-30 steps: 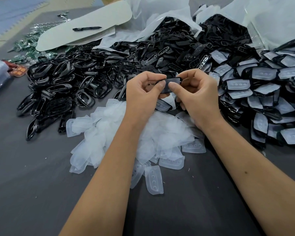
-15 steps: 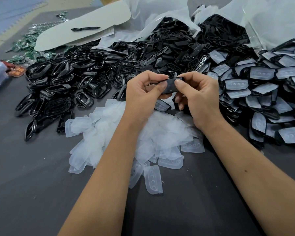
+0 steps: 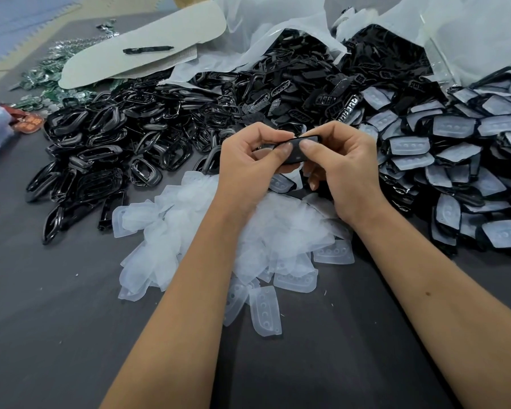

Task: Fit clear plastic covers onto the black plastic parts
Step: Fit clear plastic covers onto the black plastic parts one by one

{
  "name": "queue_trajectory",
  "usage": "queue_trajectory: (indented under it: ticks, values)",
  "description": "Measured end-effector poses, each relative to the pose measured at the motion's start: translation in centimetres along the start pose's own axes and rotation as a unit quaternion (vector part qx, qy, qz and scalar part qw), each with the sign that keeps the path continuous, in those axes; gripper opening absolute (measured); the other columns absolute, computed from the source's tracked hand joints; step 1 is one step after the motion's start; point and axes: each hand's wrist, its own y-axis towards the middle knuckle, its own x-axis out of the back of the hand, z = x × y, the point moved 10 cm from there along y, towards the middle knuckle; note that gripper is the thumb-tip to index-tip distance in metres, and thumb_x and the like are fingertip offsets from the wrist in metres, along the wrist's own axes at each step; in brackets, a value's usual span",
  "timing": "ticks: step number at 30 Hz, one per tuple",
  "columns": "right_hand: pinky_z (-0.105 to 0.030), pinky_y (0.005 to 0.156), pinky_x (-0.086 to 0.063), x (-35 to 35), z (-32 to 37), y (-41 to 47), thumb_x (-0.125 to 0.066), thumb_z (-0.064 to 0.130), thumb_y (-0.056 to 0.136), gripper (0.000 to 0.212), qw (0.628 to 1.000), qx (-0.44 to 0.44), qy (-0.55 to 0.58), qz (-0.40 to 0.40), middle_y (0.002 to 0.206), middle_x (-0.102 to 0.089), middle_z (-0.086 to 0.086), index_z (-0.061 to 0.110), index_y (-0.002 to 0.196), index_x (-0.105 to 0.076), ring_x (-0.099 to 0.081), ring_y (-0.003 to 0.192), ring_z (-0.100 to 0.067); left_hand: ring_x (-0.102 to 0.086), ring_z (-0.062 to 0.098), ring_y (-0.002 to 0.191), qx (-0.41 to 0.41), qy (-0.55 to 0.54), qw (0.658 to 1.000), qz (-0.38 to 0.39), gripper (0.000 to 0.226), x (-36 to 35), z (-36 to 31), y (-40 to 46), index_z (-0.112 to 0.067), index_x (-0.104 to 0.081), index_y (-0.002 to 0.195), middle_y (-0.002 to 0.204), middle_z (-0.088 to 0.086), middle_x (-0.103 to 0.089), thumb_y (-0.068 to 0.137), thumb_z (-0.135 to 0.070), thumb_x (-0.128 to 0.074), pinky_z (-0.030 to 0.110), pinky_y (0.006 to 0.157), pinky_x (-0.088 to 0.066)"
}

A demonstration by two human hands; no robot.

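My left hand (image 3: 248, 169) and my right hand (image 3: 342, 172) together pinch one small black plastic part (image 3: 297, 150) above the table, thumbs pressing on its near face. Whether a clear cover sits on it I cannot tell. Under my wrists lies a heap of loose clear covers (image 3: 189, 231). A pile of black parts with covers fitted (image 3: 455, 160) spreads at the right. Bare black parts (image 3: 292, 93) spill from a bag behind my hands.
Black ring-shaped frames (image 3: 101, 149) are heaped at the left. White plastic bags (image 3: 469, 33) stand at the back. A pale card with a black pen (image 3: 148, 50) lies at the back left beside green pieces (image 3: 39, 78). The table is dark grey (image 3: 42, 335).
Both thumbs have slid closer together on the black part, and the hands have tilted it slightly. The piles have not changed.
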Motion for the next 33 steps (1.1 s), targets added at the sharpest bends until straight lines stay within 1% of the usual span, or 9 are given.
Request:
queue_trajectory:
  ticks: [3,5,9,12,17,21,25,30,33]
  values:
    - [-0.030,0.040,-0.044,-0.01,-0.15,0.04,-0.068,0.006,0.095,0.007,1.000,-0.005,0.006,0.000,0.068,-0.063,-0.020,0.006,0.089,-0.073,-0.053,0.053,-0.034,-0.077,0.032,0.084,0.000,-0.006,1.000,-0.004,0.018,0.12,0.07,0.05,-0.006,-0.070,0.091,0.090,0.018,-0.077,0.092,0.012,-0.067,0.033,0.072,-0.061]
    - [-0.029,0.040,-0.044,-0.09,-0.21,0.03,-0.065,0.007,0.096,0.010,1.000,-0.006,0.014,0.002,0.072,-0.066,-0.022,0.006,0.091,-0.074,-0.053,0.054,-0.034,-0.077,0.025,0.080,-0.003,-0.001,1.000,-0.005,0.018,0.23,0.05,0.09,-0.007,-0.071,0.089,0.083,0.008,-0.077,0.091,0.011,-0.068,0.031,0.070,-0.061]
    - [-0.030,0.039,-0.044,-0.14,-0.31,0.01,-0.058,0.010,0.100,0.019,1.000,-0.003,0.004,0.001,0.077,-0.066,-0.031,0.011,0.091,-0.075,-0.054,0.054,-0.035,-0.076,0.020,0.078,-0.001,0.005,1.000,-0.001,0.016,0.23,0.15,0.16,-0.006,-0.071,0.091,0.080,0.001,-0.077,0.091,0.009,-0.069,0.035,0.072,-0.064]
    - [-0.029,0.039,-0.044,-0.03,-0.49,0.00,-0.059,0.012,0.100,0.017,1.000,0.000,-0.030,-0.007,0.068,-0.066,-0.021,0.010,0.092,-0.074,-0.056,0.052,-0.032,-0.076,0.019,0.079,0.003,0.004,1.000,-0.005,0.017,0.32,0.24,0.17,-0.006,-0.070,0.089,0.079,0.001,-0.076,0.091,0.011,-0.067,0.035,0.071,-0.064]
    - [-0.023,0.042,-0.044,-0.23,0.23,-0.11,-0.069,0.009,0.093,0.004,0.997,0.031,-0.066,-0.004,0.062,-0.065,-0.001,0.006,0.093,-0.072,-0.059,0.047,-0.012,-0.077,0.027,0.082,0.013,-0.013,1.000,-0.005,0.016,0.24,0.44,0.10,-0.002,-0.068,0.090,0.086,0.015,-0.076,0.091,0.014,-0.065,0.032,0.071,-0.061]
    - [-0.025,0.039,-0.042,0.10,-0.09,-0.01,-0.071,0.008,0.092,0.003,1.000,0.007,-0.029,-0.004,0.059,-0.062,-0.006,0.007,0.090,-0.073,-0.055,0.047,-0.016,-0.077,0.031,0.085,0.013,-0.010,1.000,0.002,0.018,0.03,0.49,0.16,-0.004,-0.068,0.089,0.094,0.026,-0.075,0.092,0.013,-0.065,0.032,0.072,-0.061]
    - [-0.027,0.039,-0.043,0.02,0.04,-0.11,-0.069,0.010,0.096,0.007,1.000,0.010,-0.018,-0.004,0.065,-0.064,-0.013,0.009,0.092,-0.075,-0.056,0.051,-0.022,-0.076,0.033,0.087,0.015,-0.017,1.000,-0.001,0.021,0.15,0.53,0.18,-0.008,-0.068,0.086,0.093,0.020,-0.075,0.091,0.012,-0.066,0.033,0.071,-0.061]
    - [-0.027,0.038,-0.042,-0.22,-0.01,-0.11,-0.063,0.008,0.098,0.015,1.000,0.016,-0.017,0.006,0.075,-0.065,-0.031,0.012,0.094,-0.077,-0.053,0.053,-0.032,-0.075,0.022,0.080,0.019,-0.008,1.000,-0.002,0.021,0.19,0.69,0.23,-0.008,-0.069,0.085,0.082,0.005,-0.075,0.090,0.012,-0.067,0.035,0.072,-0.062]
    - [-0.026,0.038,-0.042,-0.06,-0.28,-0.08,-0.062,0.009,0.099,0.015,0.999,0.013,-0.029,-0.002,0.066,-0.066,-0.018,0.010,0.096,-0.077,-0.056,0.050,-0.026,-0.075,0.024,0.082,0.018,-0.009,1.000,-0.006,0.020,0.33,0.66,0.19,-0.007,-0.071,0.088,0.083,0.007,-0.075,0.091,0.013,-0.066,0.042,0.077,-0.064]
